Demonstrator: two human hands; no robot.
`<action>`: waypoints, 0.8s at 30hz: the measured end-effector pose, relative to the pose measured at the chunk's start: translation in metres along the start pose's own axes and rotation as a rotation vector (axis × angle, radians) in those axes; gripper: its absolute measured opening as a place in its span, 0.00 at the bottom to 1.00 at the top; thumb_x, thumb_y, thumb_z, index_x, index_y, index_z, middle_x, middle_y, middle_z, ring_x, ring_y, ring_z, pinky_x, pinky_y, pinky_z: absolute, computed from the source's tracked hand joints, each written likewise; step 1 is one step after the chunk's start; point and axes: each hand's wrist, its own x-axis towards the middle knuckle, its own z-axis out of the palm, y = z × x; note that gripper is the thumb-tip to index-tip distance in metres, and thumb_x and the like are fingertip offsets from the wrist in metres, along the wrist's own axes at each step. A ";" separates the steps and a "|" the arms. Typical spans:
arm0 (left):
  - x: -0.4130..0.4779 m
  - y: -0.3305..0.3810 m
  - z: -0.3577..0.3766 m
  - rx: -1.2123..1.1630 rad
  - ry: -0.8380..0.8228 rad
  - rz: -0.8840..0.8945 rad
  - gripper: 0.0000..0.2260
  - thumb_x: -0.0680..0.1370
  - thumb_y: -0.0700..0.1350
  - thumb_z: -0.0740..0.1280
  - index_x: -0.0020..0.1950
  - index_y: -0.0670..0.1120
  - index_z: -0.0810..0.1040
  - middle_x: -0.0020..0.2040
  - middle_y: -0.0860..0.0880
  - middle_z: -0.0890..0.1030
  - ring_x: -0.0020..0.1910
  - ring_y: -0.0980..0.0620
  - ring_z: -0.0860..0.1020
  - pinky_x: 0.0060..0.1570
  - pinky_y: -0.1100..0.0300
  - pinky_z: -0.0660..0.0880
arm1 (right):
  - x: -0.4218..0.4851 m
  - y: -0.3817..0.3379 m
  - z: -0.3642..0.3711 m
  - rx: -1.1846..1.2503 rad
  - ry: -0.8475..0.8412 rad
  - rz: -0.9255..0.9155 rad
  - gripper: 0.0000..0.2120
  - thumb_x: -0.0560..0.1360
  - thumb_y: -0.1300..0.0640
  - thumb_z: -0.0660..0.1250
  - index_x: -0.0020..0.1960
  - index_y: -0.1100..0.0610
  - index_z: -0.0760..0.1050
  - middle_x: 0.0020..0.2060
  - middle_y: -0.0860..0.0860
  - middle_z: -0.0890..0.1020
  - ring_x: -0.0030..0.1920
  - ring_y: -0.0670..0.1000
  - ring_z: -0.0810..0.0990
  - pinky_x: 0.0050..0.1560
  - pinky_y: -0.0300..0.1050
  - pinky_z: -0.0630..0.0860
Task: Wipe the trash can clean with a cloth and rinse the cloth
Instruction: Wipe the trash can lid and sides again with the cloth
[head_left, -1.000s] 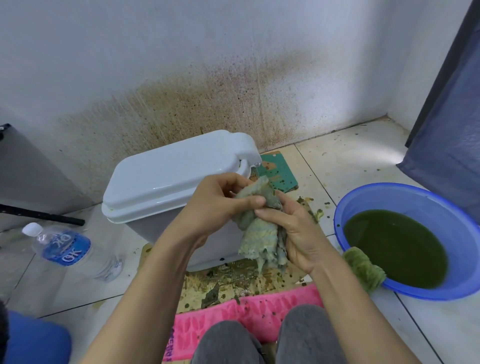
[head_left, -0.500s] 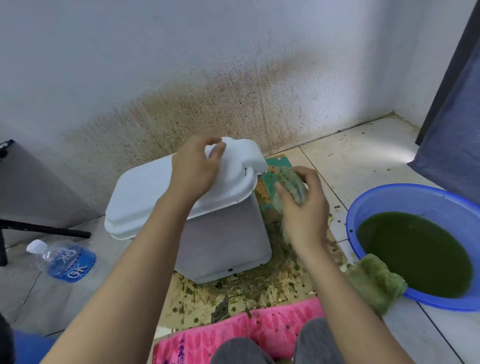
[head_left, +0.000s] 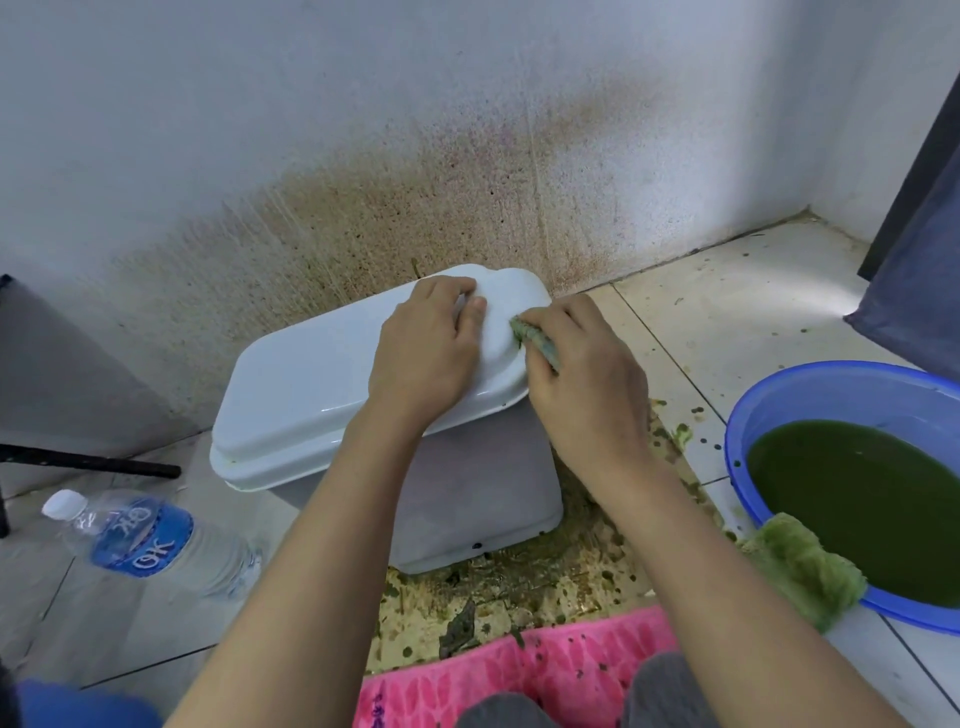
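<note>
A white trash can (head_left: 467, 499) with a closed white lid (head_left: 311, 384) stands on dirty cardboard against the stained wall. My left hand (head_left: 426, 348) lies flat on the lid near its far right end, fingers spread over the raised lid handle. My right hand (head_left: 587, 384) is closed around a greenish cloth (head_left: 530, 338) and presses it against the lid's right edge; only a small part of the cloth shows past my fingers.
A blue basin (head_left: 769, 410) of dark green water sits on the tiles at right, a second green cloth (head_left: 800, 566) draped at its near rim. A water bottle (head_left: 145, 540) lies at left. A pink mat (head_left: 524, 670) lies by my knees, with a black bar (head_left: 88, 462) far left.
My two hands parted from bunching the cloth. The left went onto the lid and now lies flat there. The right carried the cloth up to the lid's right edge.
</note>
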 end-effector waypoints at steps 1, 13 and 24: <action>0.001 0.000 0.000 -0.009 -0.005 -0.002 0.15 0.84 0.50 0.58 0.67 0.48 0.74 0.68 0.49 0.74 0.65 0.48 0.73 0.63 0.52 0.68 | 0.001 0.001 -0.002 -0.021 -0.030 0.001 0.11 0.75 0.63 0.69 0.56 0.57 0.81 0.50 0.52 0.80 0.43 0.59 0.80 0.37 0.46 0.72; -0.002 0.001 0.000 0.020 -0.031 0.007 0.16 0.84 0.51 0.57 0.70 0.49 0.74 0.70 0.49 0.73 0.67 0.45 0.72 0.67 0.48 0.67 | 0.011 -0.007 -0.026 -0.104 -0.244 0.058 0.09 0.80 0.56 0.63 0.55 0.54 0.81 0.50 0.49 0.77 0.45 0.56 0.78 0.39 0.50 0.75; -0.001 0.002 -0.002 0.004 -0.039 -0.007 0.17 0.84 0.52 0.57 0.70 0.50 0.73 0.69 0.49 0.75 0.67 0.46 0.72 0.66 0.49 0.67 | 0.040 -0.017 -0.031 -0.303 -0.382 -0.030 0.07 0.79 0.59 0.60 0.50 0.57 0.77 0.47 0.52 0.75 0.45 0.58 0.76 0.35 0.47 0.64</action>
